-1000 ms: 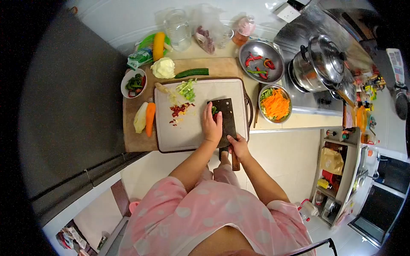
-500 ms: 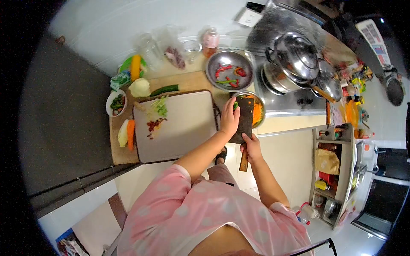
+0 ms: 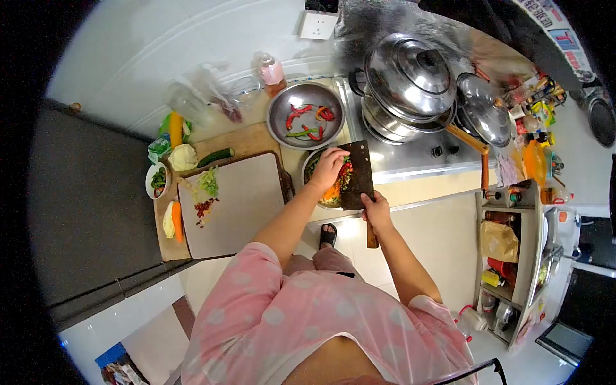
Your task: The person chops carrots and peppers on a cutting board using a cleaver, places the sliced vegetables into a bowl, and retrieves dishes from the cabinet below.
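My right hand [image 3: 377, 213] grips the wooden handle of a dark cleaver [image 3: 357, 183], its broad blade tilted over a bowl [image 3: 304, 172]. Chopped red and green peppers [image 3: 347, 173] lie along the blade's left side. At the upper part of the blade is my left hand [image 3: 328, 168], fingers extended and bent towards it; whether they touch the metal I cannot tell. Orange strips [image 3: 332, 192] show in the bowl, which the left hand and blade partly cover. Left of the hands, a cutting board [image 3: 247, 205] carries chopped green pieces [image 3: 208, 182] and dark red bits [image 3: 205, 208].
A metal pan [image 3: 276, 122] holding red and green peppers stands behind the bowl. Right of it, a lidded steamer pot [image 3: 410, 83] sits on the stove [image 3: 398, 160]. A cucumber [image 3: 215, 157], cabbage [image 3: 183, 157], carrot [image 3: 177, 222] and white bowl [image 3: 151, 176] surround the board.
The cleaver has shifted over the bowl, and chopped peppers now show beside its blade. My left hand has moved down and left. The camera view has swung slightly to the right.
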Available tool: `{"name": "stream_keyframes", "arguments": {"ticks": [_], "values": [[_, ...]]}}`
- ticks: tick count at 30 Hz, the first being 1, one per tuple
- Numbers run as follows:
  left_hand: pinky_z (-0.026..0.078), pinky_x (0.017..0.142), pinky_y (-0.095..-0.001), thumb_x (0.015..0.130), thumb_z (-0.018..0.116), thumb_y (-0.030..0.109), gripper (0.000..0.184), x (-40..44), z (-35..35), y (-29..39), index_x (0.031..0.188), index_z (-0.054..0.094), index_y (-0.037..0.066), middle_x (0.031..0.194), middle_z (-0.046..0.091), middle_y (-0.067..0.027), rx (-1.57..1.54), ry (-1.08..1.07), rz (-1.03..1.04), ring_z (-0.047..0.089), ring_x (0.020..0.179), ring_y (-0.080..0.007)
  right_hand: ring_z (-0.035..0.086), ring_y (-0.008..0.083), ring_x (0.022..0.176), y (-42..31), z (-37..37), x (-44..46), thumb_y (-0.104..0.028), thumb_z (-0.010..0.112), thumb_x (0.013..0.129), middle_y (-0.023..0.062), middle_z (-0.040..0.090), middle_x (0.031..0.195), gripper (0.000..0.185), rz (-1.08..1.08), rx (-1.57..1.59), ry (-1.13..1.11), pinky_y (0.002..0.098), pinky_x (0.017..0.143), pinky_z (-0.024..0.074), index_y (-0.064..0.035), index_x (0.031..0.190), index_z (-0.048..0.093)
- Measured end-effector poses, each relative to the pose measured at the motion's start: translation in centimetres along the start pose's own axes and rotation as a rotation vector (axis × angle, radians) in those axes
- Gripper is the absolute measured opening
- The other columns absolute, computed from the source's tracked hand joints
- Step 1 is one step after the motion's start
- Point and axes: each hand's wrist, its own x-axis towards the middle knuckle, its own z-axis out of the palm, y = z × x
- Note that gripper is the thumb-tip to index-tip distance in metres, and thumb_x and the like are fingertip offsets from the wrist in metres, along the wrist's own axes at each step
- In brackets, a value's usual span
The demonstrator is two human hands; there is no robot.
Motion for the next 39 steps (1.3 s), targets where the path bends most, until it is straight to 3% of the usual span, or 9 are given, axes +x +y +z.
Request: {"name": "stream_keyframes", "arguments": {"ticks": [4,7,12,16,19,25,31,34,39], "values": [[0.042,0.094,-0.0375,0.08,0.058,0.002,0.03,-0.2,-1.2,-0.1,0.109,0.063,0.009,0.113,0.055,-0.0135,0.144,-0.13,0.101,0.053,0.109,-0.0308,0.043,0.0109,0.038,-0.3,-0.6,0.8,-0.017,0.06,0.091,0.0047,0.058,0.066,0.018,0.023,0.028,-0.051,0.0247,0.035,0.0373,-0.0004,0.099,0.059],[0.042,0.095,-0.0378,0.077,0.057,0.0,0.036,-0.6,-1.7,0.5,0.112,0.062,0.01,0.116,0.053,-0.013,0.143,-0.155,0.024,0.052,0.11,-0.0312,0.043,0.011,0.038,-0.4,-1.1,1.1,-0.016,0.061,0.09,0.0054,0.059,0.068,0.019,0.095,0.16,-0.114,0.0245,0.035,0.0371,-0.0005,0.1,0.058],[0.036,0.102,-0.0375,0.069,0.059,-0.008,0.056,-0.4,-2.0,1.1,0.12,0.059,0.014,0.121,0.049,-0.0103,0.274,-0.313,0.112,0.045,0.119,-0.0308,0.043,0.0112,0.039,-1.4,-2.2,0.3,-0.015,0.061,0.09,0.0053,0.059,0.07,0.017,0.193,0.193,-0.157,0.024,0.035,0.0365,-0.0014,0.099,0.056],[0.035,0.105,-0.0376,0.063,0.067,-0.009,0.066,-0.7,-2.1,2.8,0.123,0.055,0.015,0.13,0.04,-0.0077,0.347,-0.496,0.007,0.037,0.125,-0.0292,0.043,0.0111,0.039,-0.3,-3.3,0.4,-0.015,0.062,0.089,0.0043,0.058,0.069,0.016,0.187,0.206,-0.186,0.0239,0.035,0.0362,-0.0026,0.097,0.056],[0.035,0.105,-0.0386,0.065,0.07,-0.003,0.057,-0.7,-2.3,3.0,0.117,0.054,0.013,0.127,0.041,-0.0079,0.395,-0.522,0.081,0.037,0.124,-0.0289,0.043,0.0116,0.039,0.2,-3.8,0.6,-0.015,0.062,0.089,0.0039,0.057,0.067,0.015,0.196,0.238,-0.186,0.0245,0.035,0.0363,-0.0034,0.096,0.056],[0.036,0.103,-0.0406,0.069,0.072,0.006,0.044,-1.0,-2.6,3.4,0.108,0.053,0.012,0.124,0.042,-0.0079,0.407,-0.543,0.028,0.038,0.123,-0.0295,0.045,0.0127,0.039,0.2,-4.5,0.6,-0.015,0.062,0.089,0.0041,0.056,0.067,0.014,0.209,0.244,-0.18,0.0255,0.036,0.0366,-0.0039,0.094,0.055],[0.039,0.098,-0.0388,0.071,0.065,0.001,0.036,-1.8,-3.4,2.9,0.104,0.056,0.009,0.116,0.049,-0.008,0.41,-0.48,0.129,0.044,0.116,-0.0301,0.045,0.0123,0.039,0.1,-5.7,0.0,-0.017,0.063,0.089,0.004,0.058,0.07,0.016,0.2,0.311,-0.182,0.0251,0.035,0.0369,-0.0038,0.095,0.057],[0.038,0.098,-0.0405,0.069,0.061,-0.003,0.038,-2.1,-3.8,1.1,0.106,0.057,0.008,0.114,0.051,-0.0118,0.435,-0.316,0.169,0.047,0.115,-0.0319,0.045,0.0131,0.039,0.5,-6.7,-0.3,-0.017,0.063,0.089,0.0039,0.058,0.073,0.016,0.187,0.339,-0.169,0.0254,0.035,0.0364,-0.0041,0.095,0.056],[0.043,0.093,-0.0402,0.073,0.062,0.0,0.031,-2.3,-4.3,1.0,0.103,0.064,0.006,0.11,0.056,-0.0122,0.429,-0.247,0.18,0.054,0.105,-0.0313,0.044,0.0131,0.039,0.2,-7.9,-1.2,-0.016,0.062,0.089,0.0031,0.056,0.073,0.014,0.185,0.363,-0.151,0.0266,0.036,0.0365,-0.0053,0.092,0.054]]}}
